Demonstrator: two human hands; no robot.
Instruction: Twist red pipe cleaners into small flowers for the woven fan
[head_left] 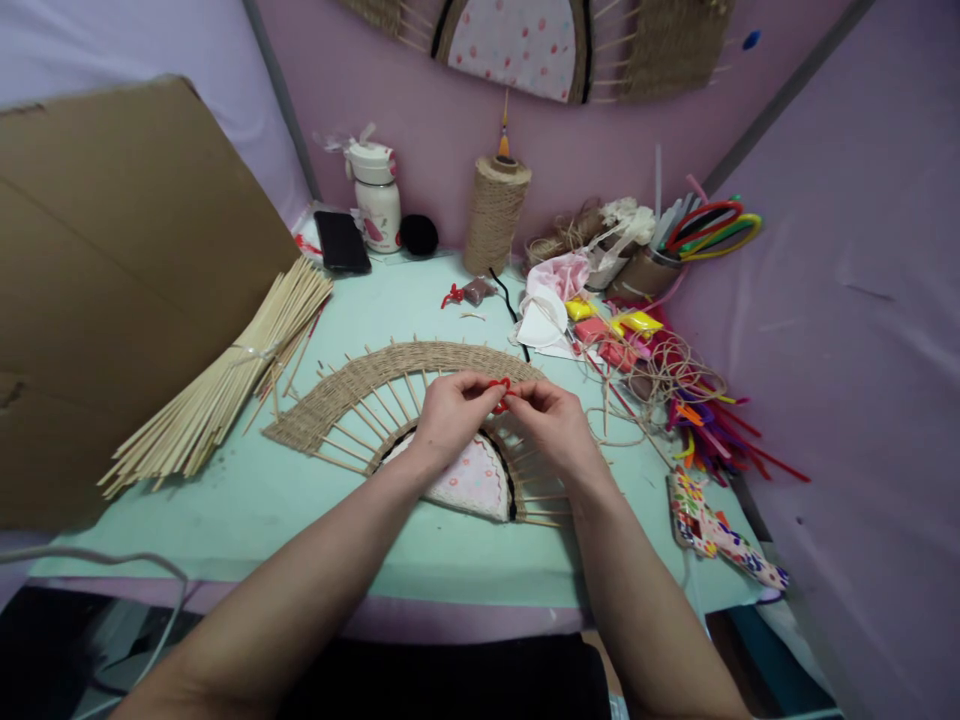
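Note:
Between the fingertips of both hands is a small looped red pipe cleaner (pixel 500 404). My left hand (pixel 452 412) pinches it from one side, and my right hand (pixel 556 420) pinches it from the other. Beneath them lies a fan-shaped piece woven from twine (pixel 420 356) over thin sticks, its right part covered by my right hand and forearm. At its base sits a white half-round cloth panel (pixel 469 480) with red marks and a black braided border. Another red twisted piece (pixel 452 295) rests farther back, beside a small packet (pixel 478 291).
On the left, a bundle of sticks (pixel 217 385) leans near a cardboard sheet (pixel 112 270). Behind stand a white bottle (pixel 378 205) and a twine spool (pixel 496 215). Colourful pipe cleaners (pixel 720 435), tangled twine (pixel 679 365) and a floral-patterned glue gun (pixel 705 520) crowd the right.

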